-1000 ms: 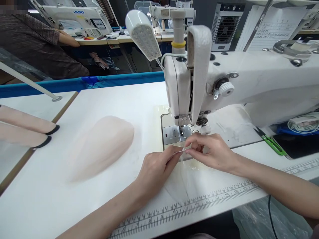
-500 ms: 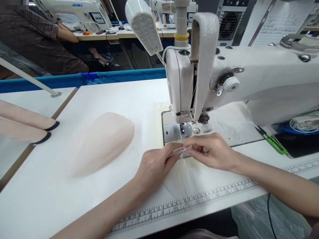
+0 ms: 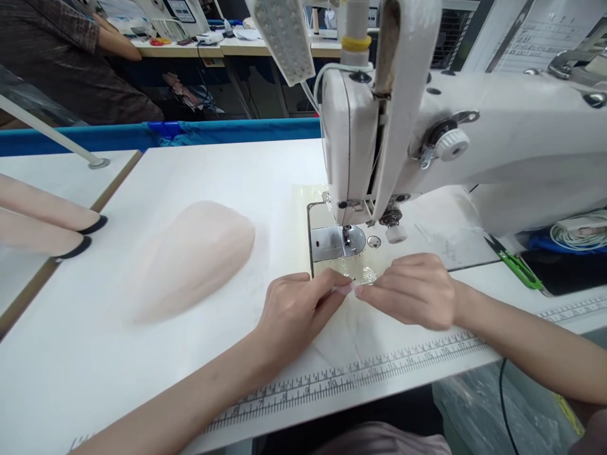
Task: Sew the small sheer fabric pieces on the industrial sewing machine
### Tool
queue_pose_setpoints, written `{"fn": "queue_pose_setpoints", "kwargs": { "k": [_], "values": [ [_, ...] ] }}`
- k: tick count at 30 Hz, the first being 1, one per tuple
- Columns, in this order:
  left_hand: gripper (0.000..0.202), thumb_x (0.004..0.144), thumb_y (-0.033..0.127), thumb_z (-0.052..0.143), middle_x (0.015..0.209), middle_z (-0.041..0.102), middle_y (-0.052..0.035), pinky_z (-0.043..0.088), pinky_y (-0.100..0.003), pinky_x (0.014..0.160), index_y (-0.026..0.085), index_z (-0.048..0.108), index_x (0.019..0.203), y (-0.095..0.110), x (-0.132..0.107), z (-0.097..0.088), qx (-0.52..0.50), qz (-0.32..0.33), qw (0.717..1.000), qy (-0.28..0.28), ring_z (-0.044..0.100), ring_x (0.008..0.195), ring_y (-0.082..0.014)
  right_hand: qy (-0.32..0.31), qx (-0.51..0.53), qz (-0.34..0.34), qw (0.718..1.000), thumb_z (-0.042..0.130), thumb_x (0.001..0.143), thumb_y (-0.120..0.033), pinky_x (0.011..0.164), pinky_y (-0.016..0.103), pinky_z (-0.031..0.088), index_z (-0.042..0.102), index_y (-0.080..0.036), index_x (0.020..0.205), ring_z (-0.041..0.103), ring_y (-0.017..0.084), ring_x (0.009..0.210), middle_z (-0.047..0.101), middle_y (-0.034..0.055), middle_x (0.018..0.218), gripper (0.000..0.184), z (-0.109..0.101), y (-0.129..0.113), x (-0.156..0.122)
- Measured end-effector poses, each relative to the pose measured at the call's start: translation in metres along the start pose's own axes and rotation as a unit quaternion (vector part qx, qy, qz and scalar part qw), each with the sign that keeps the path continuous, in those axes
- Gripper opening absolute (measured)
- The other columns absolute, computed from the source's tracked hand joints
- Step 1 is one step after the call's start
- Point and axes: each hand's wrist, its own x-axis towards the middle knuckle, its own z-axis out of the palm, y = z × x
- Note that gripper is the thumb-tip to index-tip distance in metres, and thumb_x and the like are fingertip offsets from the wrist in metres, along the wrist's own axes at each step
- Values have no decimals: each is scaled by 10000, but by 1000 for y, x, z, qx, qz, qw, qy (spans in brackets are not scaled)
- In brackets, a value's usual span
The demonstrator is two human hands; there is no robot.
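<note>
My left hand pinches a thin, sheer whitish piece of fabric between thumb and fingers, just in front of the needle plate. Opposite it, my right hand has its fingers curled together, the tips at the other end of the same small piece. Both pairs of fingertips nearly meet. Behind them stands a white sewing machine, its presser foot just beyond my fingers. To the left, a sheer pale pink fabric panel lies flat on the white table.
Two long pale pink pieces with dark ends reach in from the left. Green-handled scissors lie at right beside cables. A printed ruler runs along the front edge. Another person's arm shows at the back left.
My right hand has turned over and its fingers have curled in, slightly right of before. My left hand keeps its pinch. The whole view has shifted a little.
</note>
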Motion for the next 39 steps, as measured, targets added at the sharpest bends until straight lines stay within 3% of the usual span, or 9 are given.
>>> {"fn": "queue_pose_setpoints", "kwargs": {
  "k": [3, 6, 11, 16, 19, 23, 26, 31, 39],
  "values": [
    [200, 923, 312, 539, 451, 518, 79, 310, -209, 423, 212, 645, 785, -2, 3, 5, 30, -75, 994, -71, 446, 391, -83, -45, 95, 158, 982, 532, 923, -188, 485, 224, 407, 695, -192, 882, 560, 82, 511, 649, -37, 613, 168, 6, 5, 1],
    [115, 872, 323, 608, 478, 537, 71, 331, -250, 475, 220, 656, 854, -7, 7, 12, 106, -95, 987, -76, 453, 413, -114, -102, 136, 294, 941, 553, 903, -191, 535, 200, 403, 698, -184, 856, 535, 65, 514, 617, -53, 594, 153, 15, 11, 2],
    [244, 848, 248, 647, 995, 707, -78, 419, -381, 768, 167, 611, 1076, -6, 10, 13, 197, 16, 980, -14, 633, 884, -243, -112, 80, 373, 917, 594, 873, -224, 528, 215, 329, 714, -213, 812, 514, 76, 536, 577, -62, 559, 135, 24, 17, 5],
    [265, 920, 147, 545, 1157, 702, -33, 365, -408, 840, 232, 641, 1152, 3, 2, 9, 232, 116, 966, -25, 613, 1038, -249, -101, 66, 404, 907, 596, 880, -263, 537, 229, 332, 725, -194, 805, 531, 94, 573, 610, -25, 625, 165, 26, 20, 7],
    [315, 938, 206, 540, 1237, 673, -41, 366, -423, 829, 228, 612, 1243, 5, 0, 8, 217, 106, 969, -53, 613, 1064, -265, -106, -1, 380, 919, 584, 903, -325, 542, 249, 322, 734, -197, 857, 558, 112, 599, 665, 1, 703, 202, 24, 22, 6],
    [297, 963, 243, 502, 1258, 657, -19, 351, -440, 836, 212, 612, 1237, 0, 4, 10, 224, 100, 967, -64, 595, 1118, -264, -120, -135, 259, 949, 498, 941, -302, 526, 279, 265, 737, -225, 910, 539, 112, 577, 721, 14, 809, 254, 18, 20, 1],
    [292, 976, 247, 479, 1261, 651, -9, 342, -441, 840, 201, 609, 1233, -5, 8, 12, 230, 101, 966, -69, 576, 1160, -262, -141, -162, 212, 953, 471, 946, -256, 490, 291, 220, 737, -219, 952, 490, 97, 521, 723, 13, 783, 269, 17, 15, -1],
    [318, 975, 254, 481, 1257, 656, -38, 341, -439, 836, 174, 588, 1264, -4, 7, 12, 246, 103, 962, -64, 581, 1162, -268, -175, -179, 209, 945, 444, 961, -261, 475, 314, 204, 725, -163, 1032, 487, 117, 527, 728, 49, 799, 305, 20, 13, -1],
    [356, 981, 289, 465, 1293, 628, -88, 359, -453, 865, 165, 567, 1298, -3, 7, 13, 254, 75, 961, -79, 557, 1212, -294, -196, -229, 197, 933, 464, 960, -271, 500, 311, 202, 730, -193, 1025, 549, 153, 644, 730, 57, 873, 284, 22, 18, -1]
  ]
}}
